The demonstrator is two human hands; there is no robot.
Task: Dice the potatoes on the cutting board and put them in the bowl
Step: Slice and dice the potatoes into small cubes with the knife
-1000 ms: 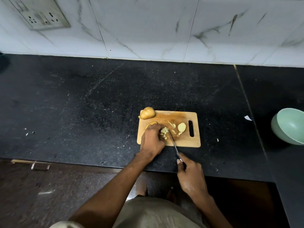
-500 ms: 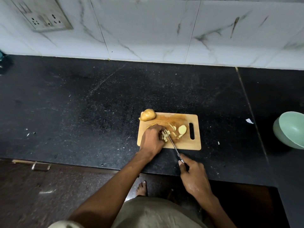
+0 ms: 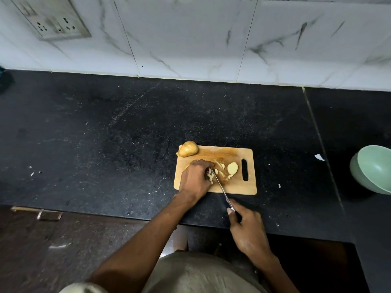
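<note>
The bench (image 3: pixel 105 134) is black speckled stone, running along the foot of a white marble-tiled wall, with a seam crossing it on the right. A wooden cutting board (image 3: pixel 232 188) lies flat on it near the front edge. A pale green bowl (image 3: pixel 374 168) sits well apart at the right edge. Small white scraps (image 3: pixel 319 157) are scattered over the dark surface.
</note>
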